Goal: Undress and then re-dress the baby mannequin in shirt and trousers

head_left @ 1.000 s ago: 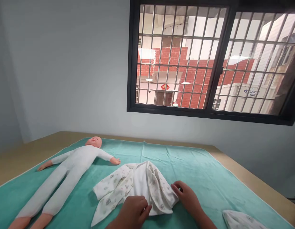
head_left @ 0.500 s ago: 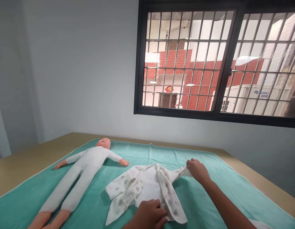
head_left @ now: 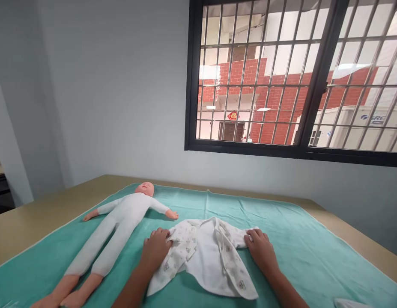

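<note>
A white baby shirt (head_left: 206, 273) with small printed figures lies spread on the green cloth, its front parted so the plain inside shows. My left hand (head_left: 156, 250) is at the sleeve on the left, fingers bent over the fabric. The opposite sleeve's cuff is under the curled fingers of my right hand (head_left: 261, 250). Fingertips of both hands are partly hidden. To the left of the shirt, a baby doll (head_left: 129, 216) in a white body suit lies on its back, head toward the wall.
The green cloth (head_left: 301, 244) covers much of the tan table (head_left: 34, 220). Behind the table are a grey wall (head_left: 127, 94) and a barred window (head_left: 249, 85). Part of a white item (head_left: 347, 303) shows at the lower right edge.
My left hand has gone from the shirt's lower middle to its left sleeve. My right hand stays at the right sleeve, which now lies lower and flatter. The view has shifted slightly.
</note>
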A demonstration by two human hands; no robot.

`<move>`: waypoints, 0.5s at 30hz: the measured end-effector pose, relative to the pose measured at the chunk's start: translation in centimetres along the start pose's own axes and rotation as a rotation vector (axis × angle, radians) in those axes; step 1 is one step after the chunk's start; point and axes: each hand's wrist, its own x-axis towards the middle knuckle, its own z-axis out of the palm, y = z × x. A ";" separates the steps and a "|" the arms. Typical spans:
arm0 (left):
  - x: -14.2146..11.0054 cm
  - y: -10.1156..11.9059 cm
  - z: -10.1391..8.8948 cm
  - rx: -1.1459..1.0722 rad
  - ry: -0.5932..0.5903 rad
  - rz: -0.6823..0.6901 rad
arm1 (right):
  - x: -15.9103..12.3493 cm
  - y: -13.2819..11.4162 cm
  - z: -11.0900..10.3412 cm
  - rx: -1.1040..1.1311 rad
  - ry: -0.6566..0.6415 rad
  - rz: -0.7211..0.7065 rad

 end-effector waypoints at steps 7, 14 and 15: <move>0.0 -0.1 -1.0 0.138 0.367 0.151 | 0.1 1.8 -1.0 0.015 -0.232 0.175; 0.2 -2.2 -0.3 0.147 0.452 0.127 | 0.0 1.6 -1.1 0.039 -0.214 0.198; 0.1 -2.4 -0.3 0.125 0.440 0.124 | 0.0 1.6 -1.1 0.041 -0.210 0.204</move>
